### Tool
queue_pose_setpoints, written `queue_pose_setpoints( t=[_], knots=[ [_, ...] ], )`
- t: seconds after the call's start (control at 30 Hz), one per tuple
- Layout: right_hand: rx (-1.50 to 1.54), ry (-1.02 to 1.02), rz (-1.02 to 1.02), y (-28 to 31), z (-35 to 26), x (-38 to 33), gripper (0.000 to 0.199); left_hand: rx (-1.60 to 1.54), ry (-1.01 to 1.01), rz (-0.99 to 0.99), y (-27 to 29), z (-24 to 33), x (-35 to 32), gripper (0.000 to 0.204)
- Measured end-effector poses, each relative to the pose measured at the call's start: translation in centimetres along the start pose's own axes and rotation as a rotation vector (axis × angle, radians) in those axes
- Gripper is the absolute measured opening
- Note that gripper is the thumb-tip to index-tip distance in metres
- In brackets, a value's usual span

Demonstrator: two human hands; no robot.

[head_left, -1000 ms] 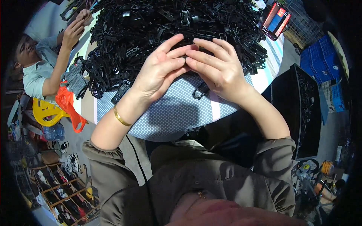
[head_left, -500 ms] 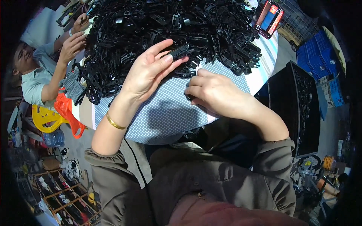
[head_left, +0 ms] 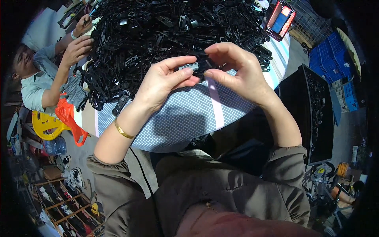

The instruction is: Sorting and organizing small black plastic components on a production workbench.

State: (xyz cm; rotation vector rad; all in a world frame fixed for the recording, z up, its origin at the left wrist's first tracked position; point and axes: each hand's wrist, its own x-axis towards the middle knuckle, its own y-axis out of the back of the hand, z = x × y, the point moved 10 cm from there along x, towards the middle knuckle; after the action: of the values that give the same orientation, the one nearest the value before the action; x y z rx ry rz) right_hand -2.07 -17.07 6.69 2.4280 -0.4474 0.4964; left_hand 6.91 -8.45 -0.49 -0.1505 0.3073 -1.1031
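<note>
My left hand pinches a small black plastic part between thumb and fingers, and one face of it shines grey in the light. Facing it, my right hand curls its thumb and fingers around a dark plastic piece at the part's right end. Whether the two pieces are joined cannot be made out against the dark background. Both hands are raised over the near edge of a large pile of black plastic parts. The pile covers most of the table with its dotted cloth.
A lit phone stands at the table's far right. Left of the pile, another person's hands work near it, beside a red plastic bag and a yellow stool. A large black bin holding dark parts stands at right.
My right hand has risen from the near tablecloth to meet my left hand. My left hand has lowered a little and turned its part toward the right one.
</note>
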Motion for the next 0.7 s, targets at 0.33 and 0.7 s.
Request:
queue_pose_setpoints(
  t=[0.33,0.7],
  knots=[
    [-0.332,0.279,0.063,-0.2,-2.2,-0.1,0.035,-0.137,-0.015,-0.107,-0.8,-0.4,-0.1,0.035],
    [-0.506,0.312,0.081,-0.5,-3.6,0.0,0.033,0.015,-0.066,-0.085,-0.9,-0.5,0.0,0.037]
  ],
)
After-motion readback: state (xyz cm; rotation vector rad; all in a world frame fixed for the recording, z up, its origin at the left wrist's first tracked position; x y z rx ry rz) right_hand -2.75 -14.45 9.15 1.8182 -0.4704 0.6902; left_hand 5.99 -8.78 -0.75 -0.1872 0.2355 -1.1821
